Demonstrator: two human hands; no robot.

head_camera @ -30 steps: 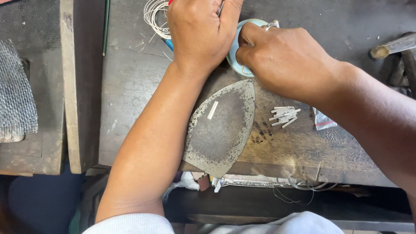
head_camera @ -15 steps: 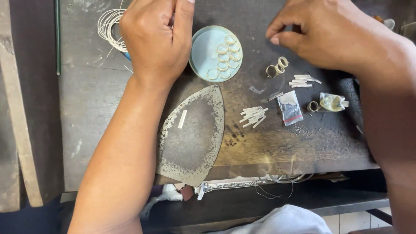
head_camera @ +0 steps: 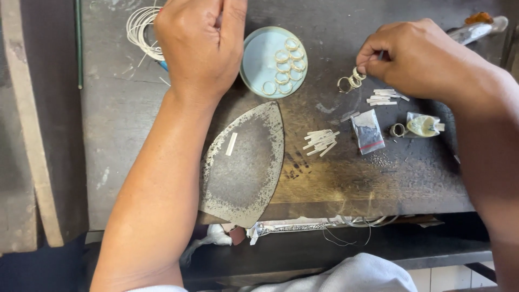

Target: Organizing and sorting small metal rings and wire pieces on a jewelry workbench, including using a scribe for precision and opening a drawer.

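small rings [head_camera: 350, 81] pinched in right hand [head_camera: 419, 59] grip, round dish [head_camera: 257, 57] holding rings, left hand [head_camera: 200, 43] fisted

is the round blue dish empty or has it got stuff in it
Not empty: the round blue dish holds several small metal rings, clustered toward its right side.

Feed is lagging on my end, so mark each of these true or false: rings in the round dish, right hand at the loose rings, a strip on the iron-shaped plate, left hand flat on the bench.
1. The round pale blue dish holds several rings. True.
2. The right hand rests on the iron-shaped metal plate. False: its fingertips are at the small cluster of loose rings right of the dish.
3. One small white strip lies on the plate. True.
4. The left hand lies flat and open on the bench. False: it is curled closed beside the coil of white wire.
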